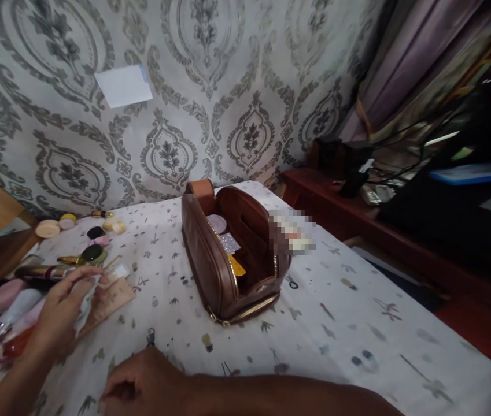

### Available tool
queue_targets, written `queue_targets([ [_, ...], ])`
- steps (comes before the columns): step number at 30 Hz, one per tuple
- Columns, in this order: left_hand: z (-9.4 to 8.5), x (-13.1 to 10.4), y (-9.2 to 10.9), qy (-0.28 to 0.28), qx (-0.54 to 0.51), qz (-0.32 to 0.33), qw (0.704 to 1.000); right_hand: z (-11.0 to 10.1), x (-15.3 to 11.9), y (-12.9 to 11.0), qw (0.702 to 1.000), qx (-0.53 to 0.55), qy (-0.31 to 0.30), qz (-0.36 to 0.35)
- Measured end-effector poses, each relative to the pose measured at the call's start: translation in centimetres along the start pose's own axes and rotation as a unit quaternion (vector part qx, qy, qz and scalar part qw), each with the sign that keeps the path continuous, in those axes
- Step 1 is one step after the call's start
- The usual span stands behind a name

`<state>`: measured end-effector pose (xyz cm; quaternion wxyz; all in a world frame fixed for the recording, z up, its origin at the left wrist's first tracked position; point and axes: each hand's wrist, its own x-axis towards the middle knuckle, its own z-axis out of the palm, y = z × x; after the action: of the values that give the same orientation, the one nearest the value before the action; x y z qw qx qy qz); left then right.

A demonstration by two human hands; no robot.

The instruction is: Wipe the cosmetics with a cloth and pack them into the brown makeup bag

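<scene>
The left hand (pixel 56 312) has its fingers closed on a crumpled white piece (pixel 82 309), perhaps tissue or soft wrapping; its make is too blurred to tell. Just to the right of those fingers lies a flat brown packet (pixel 114 300); whether they touch it too is unclear. The right hand (pixel 141 375) sits lower and nearer the body, its fingers curled toward the palm. Nothing shows in them, but the palm is mostly hidden, so I cannot tell whether they grip anything.

The brown bag (pixel 202 254) stands on the cloth-covered tabletop (pixel 332 358), ahead and to the right of both hands' fingers and well apart from them. Its zip is undone and its mouth gapes. Inside are a round pale case (pixel 217 223), a glittery silver square (pixel 229 242) and a yellow piece (pixel 237 266).

As I judge it, the work is only partly along: the bag is open with a few things in it, while many lie outside. Beyond and left of the left fingers are a dark tube (pixel 45 271), a pink pot (pixel 6 293) and a white bottle (pixel 25 305), with small round jars (pixel 48 229) farther ahead.
</scene>
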<state>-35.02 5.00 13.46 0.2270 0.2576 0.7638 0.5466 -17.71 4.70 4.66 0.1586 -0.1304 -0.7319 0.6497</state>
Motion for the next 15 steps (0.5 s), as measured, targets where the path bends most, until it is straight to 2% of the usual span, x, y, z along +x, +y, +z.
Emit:
queue_targets([
  [3, -0.8, 1.6, 0.3, -0.001, -0.001, 0.006, 1.0, -0.3, 0.3, 0.0, 0.999, 0.02, -0.022, 0.023],
  [7, -2.1, 4.7, 0.6, -0.023, 0.091, 0.089, 0.992, -0.6, 0.6, 0.0, 0.998, 0.015, -0.051, 0.028],
  [9, -3.1, 7.0, 0.8, -0.018, 0.203, 0.164, 0.965, -0.6, 0.8, 0.2, 0.999, -0.004, -0.044, 0.029],
  [10, -3.8, 8.3, 0.8, -0.018, 0.292, 0.185, 0.938, -0.7, 0.8, 0.3, 0.999, -0.013, -0.039, 0.035],
  [13, -6.4, 12.8, 1.1, 0.029, 0.393, 0.171, 0.903, -0.9, 0.9, 1.0, 0.998, -0.028, -0.042, 0.044],
  [15, -8.2, 15.7, 1.3, 0.064, 0.454, 0.144, 0.877, -1.3, 0.7, 1.3, 0.997, -0.02, -0.07, 0.019],
])
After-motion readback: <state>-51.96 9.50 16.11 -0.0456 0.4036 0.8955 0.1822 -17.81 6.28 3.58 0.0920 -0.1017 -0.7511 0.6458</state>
